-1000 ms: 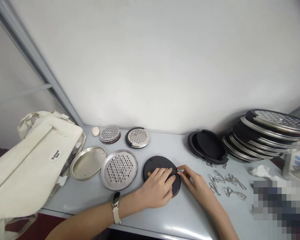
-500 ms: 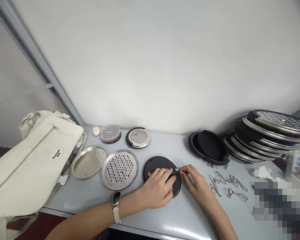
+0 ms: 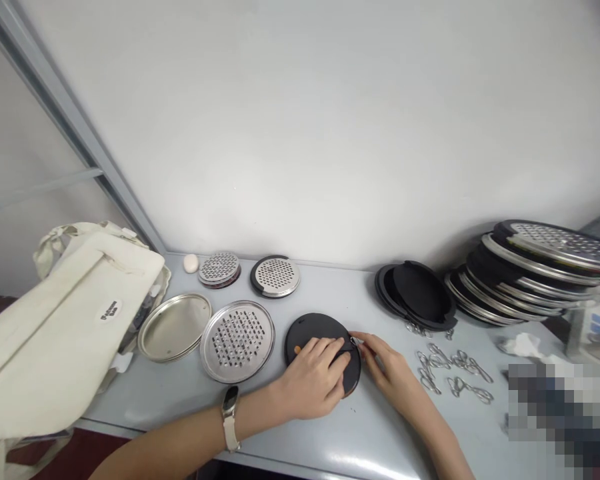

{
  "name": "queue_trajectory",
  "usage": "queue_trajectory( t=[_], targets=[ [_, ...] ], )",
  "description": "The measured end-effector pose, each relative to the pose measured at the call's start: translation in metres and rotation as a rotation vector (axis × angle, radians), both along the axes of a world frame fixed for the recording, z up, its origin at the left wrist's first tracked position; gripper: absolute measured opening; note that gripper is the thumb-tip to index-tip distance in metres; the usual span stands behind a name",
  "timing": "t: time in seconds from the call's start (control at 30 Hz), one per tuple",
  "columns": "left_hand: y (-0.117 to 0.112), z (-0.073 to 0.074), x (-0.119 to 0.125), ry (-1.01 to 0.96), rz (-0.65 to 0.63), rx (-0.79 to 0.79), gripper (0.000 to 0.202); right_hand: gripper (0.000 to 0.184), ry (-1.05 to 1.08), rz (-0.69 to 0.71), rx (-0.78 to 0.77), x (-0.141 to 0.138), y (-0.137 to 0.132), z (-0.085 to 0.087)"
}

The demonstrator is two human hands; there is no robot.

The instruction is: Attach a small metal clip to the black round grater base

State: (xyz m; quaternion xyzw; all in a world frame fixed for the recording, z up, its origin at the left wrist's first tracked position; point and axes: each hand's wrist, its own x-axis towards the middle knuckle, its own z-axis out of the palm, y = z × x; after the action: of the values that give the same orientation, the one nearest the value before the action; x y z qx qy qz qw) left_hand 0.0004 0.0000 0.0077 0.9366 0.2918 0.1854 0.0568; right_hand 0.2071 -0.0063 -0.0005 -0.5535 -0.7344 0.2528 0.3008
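A black round plastic holder (image 3: 314,325) lies on the grey table in front of me. Across its lower half rests my left hand (image 3: 319,377), fingers bent and pressing it down; a small orange spot shows by the fingertips. At the holder's right edge, my right hand (image 3: 386,367) has thumb and index finger on a small metal wire clip (image 3: 353,341), mostly hidden by the fingers. Just left of the holder is a round metal grater plate (image 3: 238,341), and farther left, shiny metal discs (image 3: 175,327). Several loose wire clips (image 3: 453,363) lie right of my right hand.
A cream bag (image 3: 75,320) fills the left side. Along the wall stand an egg-like object (image 3: 191,263), small grater discs (image 3: 219,268), a black-rimmed grater (image 3: 277,276) and black holders (image 3: 420,293). A tall leaning stack of graters (image 3: 535,273) and crumpled white tissue (image 3: 523,345) are at right.
My right index finger has reached farther over the holder's edge, and less of the wire clip shows. My left hand stays on the holder. The view has shifted very slightly.
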Motion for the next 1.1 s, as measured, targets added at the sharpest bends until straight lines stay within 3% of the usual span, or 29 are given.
queue_trajectory(
  t=[0.53, 0.67, 0.97, 1.1],
  targets=[
    [0.0003, -0.0007, 0.0003, -0.023, -0.001, 0.008, 0.039, 0.032, -0.02, -0.032, 0.024, -0.0019, 0.0, 0.0002],
    [0.0, -0.0005, 0.0002, -0.025, 0.003, 0.0, 0.039, 0.022, -0.002, -0.052, 0.031, -0.001, 0.0002, -0.0007],
    [-0.0003, -0.0024, 0.0, -0.022, 0.014, -0.009, 0.039, 0.015, -0.107, -0.086, 0.263, 0.0015, 0.0014, 0.0007],
    [0.0001, -0.0027, 0.0001, -0.024, 0.013, -0.012, 0.039, 0.014, -0.095, -0.067, 0.268, 0.0003, -0.0018, 0.0046]
  ],
)
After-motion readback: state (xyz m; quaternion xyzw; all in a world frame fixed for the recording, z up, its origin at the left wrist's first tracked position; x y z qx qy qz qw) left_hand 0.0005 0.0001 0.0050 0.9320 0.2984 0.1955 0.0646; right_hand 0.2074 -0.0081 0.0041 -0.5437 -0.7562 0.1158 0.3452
